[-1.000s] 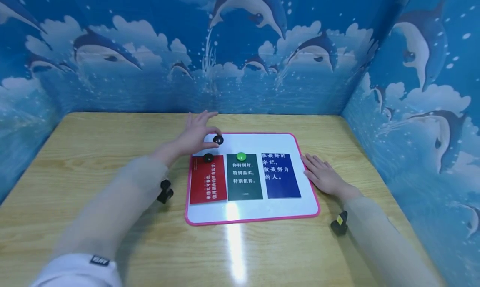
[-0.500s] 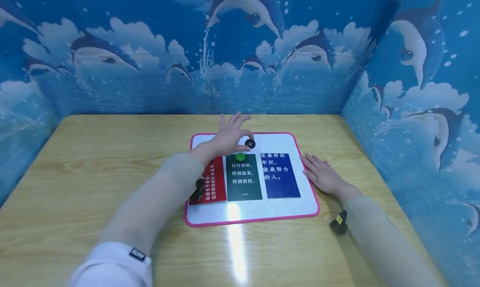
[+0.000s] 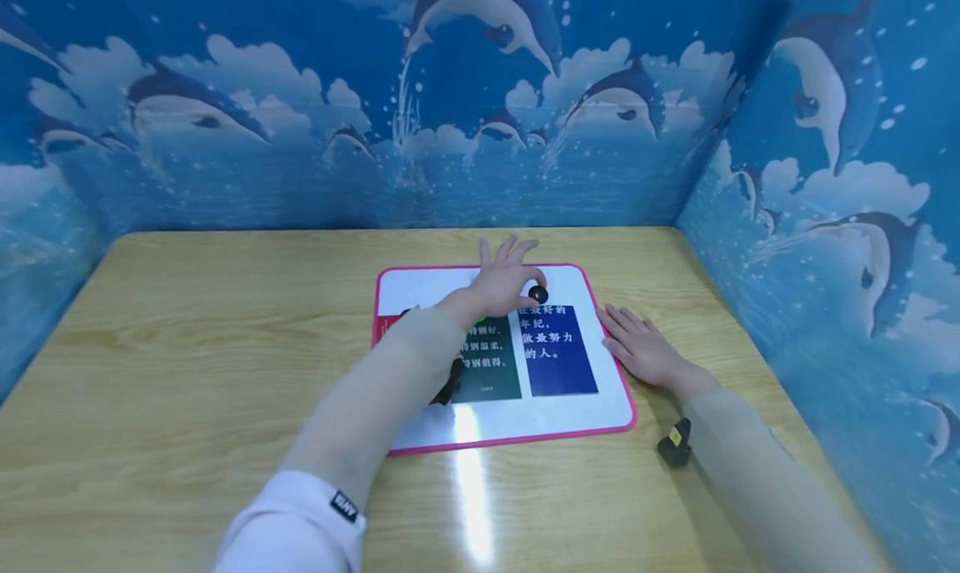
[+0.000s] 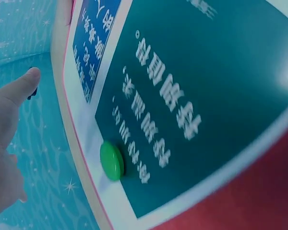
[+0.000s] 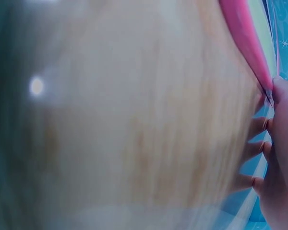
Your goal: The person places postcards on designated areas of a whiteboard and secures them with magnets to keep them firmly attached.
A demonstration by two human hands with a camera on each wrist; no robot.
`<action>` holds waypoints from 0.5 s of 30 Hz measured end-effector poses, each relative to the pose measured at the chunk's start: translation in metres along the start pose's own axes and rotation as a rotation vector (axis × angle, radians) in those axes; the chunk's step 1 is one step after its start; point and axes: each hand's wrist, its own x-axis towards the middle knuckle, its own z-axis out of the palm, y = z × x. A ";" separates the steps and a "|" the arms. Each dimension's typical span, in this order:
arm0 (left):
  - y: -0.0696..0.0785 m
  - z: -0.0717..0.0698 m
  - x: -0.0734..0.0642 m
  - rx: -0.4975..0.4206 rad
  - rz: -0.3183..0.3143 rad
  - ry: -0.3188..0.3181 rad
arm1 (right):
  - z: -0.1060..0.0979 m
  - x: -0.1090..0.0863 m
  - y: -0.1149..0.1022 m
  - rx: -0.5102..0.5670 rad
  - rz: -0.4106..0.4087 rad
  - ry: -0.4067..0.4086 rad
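Note:
Between the thumb and index finger of my left hand (image 3: 497, 290) is a round black magnet (image 3: 538, 294), held at the top edge of the blue card (image 3: 562, 361). The card lies on a pink-rimmed whiteboard (image 3: 611, 406). Beside it is a dark green card (image 3: 493, 377) with a green magnet (image 4: 112, 160) at its top edge, mostly covered by my wrist in the head view. My left forearm hides most of the red card (image 3: 386, 326). My right hand (image 3: 643, 348) rests flat on the table, fingertips at the board's right edge.
The wooden table (image 3: 210, 331) reaches back to a blue dolphin-print curtain (image 3: 300, 156), which also runs along the right side. A black wrist device (image 3: 675, 444) sits at my right wrist. Light glares off the board's lower part.
My left hand has carried the black magnet rightward from above the red card, past the green card, to the blue card's top. My right hand stays in place.

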 end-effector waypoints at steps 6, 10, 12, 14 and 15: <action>0.009 0.008 0.011 -0.003 -0.049 -0.032 | -0.001 -0.001 0.001 -0.006 -0.007 0.010; 0.014 0.014 0.016 0.002 -0.069 -0.063 | 0.000 -0.001 0.002 -0.010 -0.005 0.009; 0.017 0.016 0.017 0.019 -0.071 -0.085 | 0.000 -0.001 0.002 -0.012 0.006 0.000; 0.019 0.018 0.017 0.035 -0.067 -0.105 | -0.001 0.000 0.002 -0.008 0.011 -0.008; 0.020 0.018 0.018 0.047 -0.063 -0.113 | 0.000 0.000 0.002 -0.004 0.012 -0.008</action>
